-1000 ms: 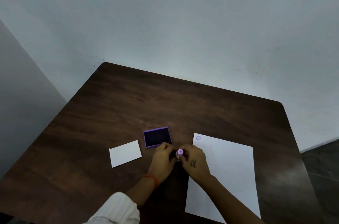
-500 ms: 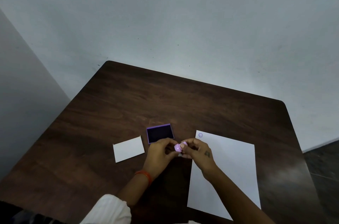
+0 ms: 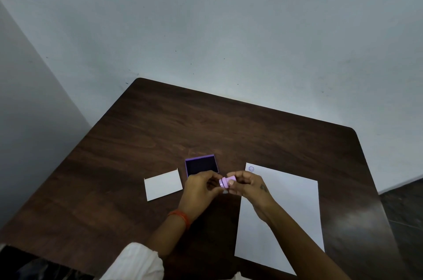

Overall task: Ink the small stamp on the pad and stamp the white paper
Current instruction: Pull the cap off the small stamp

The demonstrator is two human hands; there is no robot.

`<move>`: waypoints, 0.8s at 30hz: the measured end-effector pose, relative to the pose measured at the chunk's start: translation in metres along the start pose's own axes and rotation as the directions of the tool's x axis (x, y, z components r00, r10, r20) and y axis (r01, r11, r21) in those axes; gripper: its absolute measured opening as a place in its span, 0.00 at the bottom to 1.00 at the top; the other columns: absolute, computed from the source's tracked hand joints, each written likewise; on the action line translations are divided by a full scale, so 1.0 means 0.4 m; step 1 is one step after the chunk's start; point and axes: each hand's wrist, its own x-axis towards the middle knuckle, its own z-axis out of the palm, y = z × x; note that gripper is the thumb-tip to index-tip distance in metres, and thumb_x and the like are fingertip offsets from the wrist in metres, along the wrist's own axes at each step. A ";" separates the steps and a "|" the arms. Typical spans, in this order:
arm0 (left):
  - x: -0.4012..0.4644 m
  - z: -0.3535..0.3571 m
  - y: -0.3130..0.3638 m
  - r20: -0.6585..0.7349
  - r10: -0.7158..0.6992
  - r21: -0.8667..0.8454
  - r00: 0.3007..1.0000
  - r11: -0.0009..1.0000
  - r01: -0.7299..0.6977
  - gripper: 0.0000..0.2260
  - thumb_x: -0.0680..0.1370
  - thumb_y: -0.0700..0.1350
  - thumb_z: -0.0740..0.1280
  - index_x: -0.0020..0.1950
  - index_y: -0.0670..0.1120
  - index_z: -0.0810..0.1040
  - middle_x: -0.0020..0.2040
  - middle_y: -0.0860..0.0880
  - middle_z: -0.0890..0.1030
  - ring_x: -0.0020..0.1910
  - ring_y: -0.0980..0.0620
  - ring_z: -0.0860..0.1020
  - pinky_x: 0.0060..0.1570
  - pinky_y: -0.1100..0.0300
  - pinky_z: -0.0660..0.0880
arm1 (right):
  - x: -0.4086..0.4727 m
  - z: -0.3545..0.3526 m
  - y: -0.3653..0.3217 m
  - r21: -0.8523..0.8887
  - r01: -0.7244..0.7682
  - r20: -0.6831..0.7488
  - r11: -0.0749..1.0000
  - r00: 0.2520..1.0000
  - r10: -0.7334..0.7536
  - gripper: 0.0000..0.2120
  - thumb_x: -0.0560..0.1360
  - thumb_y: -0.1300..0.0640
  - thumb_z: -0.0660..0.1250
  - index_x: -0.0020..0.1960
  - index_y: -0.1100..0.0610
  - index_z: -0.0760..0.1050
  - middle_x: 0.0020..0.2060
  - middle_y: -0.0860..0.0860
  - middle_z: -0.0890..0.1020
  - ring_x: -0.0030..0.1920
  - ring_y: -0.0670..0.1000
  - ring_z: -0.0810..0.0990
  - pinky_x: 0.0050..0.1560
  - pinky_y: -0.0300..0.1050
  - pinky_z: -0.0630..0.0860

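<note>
Both hands meet over the near middle of the surface (image 3: 160, 130), a dark wooden one. The left hand (image 3: 201, 188) and the right hand (image 3: 249, 184) each pinch an end of the small stamp (image 3: 225, 182), a pale purple cylinder lying sideways between the fingertips, held up off the wood. Which end is the inked face I cannot tell. A red band (image 3: 182, 218) circles the left wrist, and a white sleeve (image 3: 137, 261) shows at the near edge.

Just beyond the left hand sits the pad (image 3: 201, 165), a purple tray with a dark inside, open; the knuckles cover its near edge. To the left of it, well clear of the hands, lies a small white card (image 3: 163, 184), flat and a little skewed. To the right lies the white paper (image 3: 288, 211), a large sheet running toward the near edge; the right forearm crosses over it. One faint round blue mark (image 3: 251, 168) sits in its far left corner. Behind the surface is a plain pale wall (image 3: 206, 27).
</note>
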 end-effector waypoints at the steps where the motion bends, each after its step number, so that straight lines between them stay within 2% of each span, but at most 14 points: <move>1: 0.000 0.000 0.000 0.001 0.003 0.006 1.000 1.000 -0.003 0.11 0.69 0.45 0.73 0.50 0.49 0.80 0.47 0.52 0.84 0.45 0.60 0.79 0.49 0.70 0.75 | -0.002 -0.001 -0.001 0.016 -0.006 0.004 1.000 1.000 0.006 0.04 0.70 0.58 0.72 0.43 0.51 0.79 0.42 0.51 0.84 0.41 0.48 0.84 0.40 0.33 0.81; 3: 0.000 0.001 0.000 0.006 0.007 0.012 1.000 1.000 -0.007 0.11 0.69 0.45 0.73 0.51 0.49 0.80 0.47 0.52 0.84 0.45 0.60 0.79 0.49 0.70 0.74 | -0.002 -0.001 -0.003 0.016 -0.016 0.011 1.000 1.000 0.016 0.03 0.70 0.57 0.71 0.43 0.51 0.79 0.41 0.51 0.84 0.40 0.47 0.84 0.36 0.31 0.79; 5: 0.000 0.003 0.000 0.005 0.003 0.007 1.000 1.000 -0.003 0.11 0.69 0.45 0.73 0.51 0.50 0.80 0.48 0.52 0.84 0.46 0.60 0.79 0.51 0.69 0.74 | -0.001 -0.003 -0.002 0.048 -0.051 0.012 0.998 0.999 0.050 0.03 0.70 0.58 0.71 0.45 0.54 0.80 0.43 0.53 0.84 0.41 0.48 0.84 0.37 0.31 0.79; 8: -0.001 0.007 -0.008 -0.001 -0.048 -0.037 0.999 0.998 0.048 0.11 0.69 0.44 0.73 0.50 0.51 0.80 0.48 0.53 0.83 0.48 0.60 0.79 0.54 0.67 0.73 | 0.002 -0.021 -0.006 0.263 -0.165 0.034 0.951 0.986 0.161 0.07 0.72 0.63 0.68 0.50 0.59 0.80 0.43 0.54 0.85 0.43 0.52 0.85 0.39 0.36 0.81; 11: -0.005 0.015 -0.023 0.031 -0.108 -0.069 0.994 0.992 0.110 0.11 0.68 0.42 0.74 0.49 0.50 0.79 0.48 0.54 0.82 0.48 0.60 0.79 0.54 0.66 0.74 | -0.006 -0.045 -0.003 0.546 -0.288 0.130 0.786 0.957 0.260 0.10 0.74 0.67 0.64 0.44 0.59 0.83 0.39 0.54 0.87 0.39 0.51 0.86 0.36 0.39 0.82; 13: -0.007 0.023 -0.033 0.059 -0.135 -0.072 0.989 0.988 0.139 0.11 0.69 0.41 0.74 0.49 0.50 0.79 0.48 0.53 0.82 0.48 0.61 0.79 0.55 0.64 0.76 | -0.014 -0.056 0.003 0.657 -0.339 0.192 0.673 0.939 0.285 0.11 0.74 0.68 0.63 0.41 0.61 0.84 0.39 0.57 0.87 0.38 0.52 0.86 0.34 0.40 0.82; 15: -0.011 0.033 -0.043 0.078 -0.163 -0.069 0.983 0.983 0.169 0.11 0.69 0.42 0.73 0.50 0.50 0.79 0.50 0.52 0.83 0.49 0.60 0.79 0.55 0.63 0.75 | -0.018 -0.062 0.011 0.705 -0.348 0.221 0.618 0.936 0.274 0.12 0.74 0.68 0.62 0.41 0.62 0.84 0.40 0.58 0.87 0.38 0.52 0.86 0.34 0.41 0.82; 19: -0.022 0.053 -0.064 0.085 -0.152 0.005 0.985 0.988 0.152 0.12 0.69 0.43 0.73 0.51 0.50 0.79 0.53 0.52 0.81 0.50 0.59 0.78 0.56 0.63 0.75 | -0.024 -0.066 0.014 0.734 -0.341 0.255 0.587 0.940 0.226 0.09 0.69 0.68 0.65 0.42 0.63 0.84 0.40 0.59 0.87 0.38 0.53 0.86 0.35 0.41 0.83; 24: -0.022 0.058 -0.082 0.073 -0.114 0.094 0.991 0.990 0.107 0.11 0.69 0.46 0.74 0.49 0.50 0.79 0.52 0.52 0.79 0.49 0.59 0.75 0.48 0.70 0.71 | -0.023 -0.065 0.006 0.740 -0.339 0.293 0.581 0.940 0.175 0.10 0.68 0.67 0.64 0.42 0.62 0.84 0.40 0.58 0.87 0.38 0.52 0.86 0.35 0.41 0.83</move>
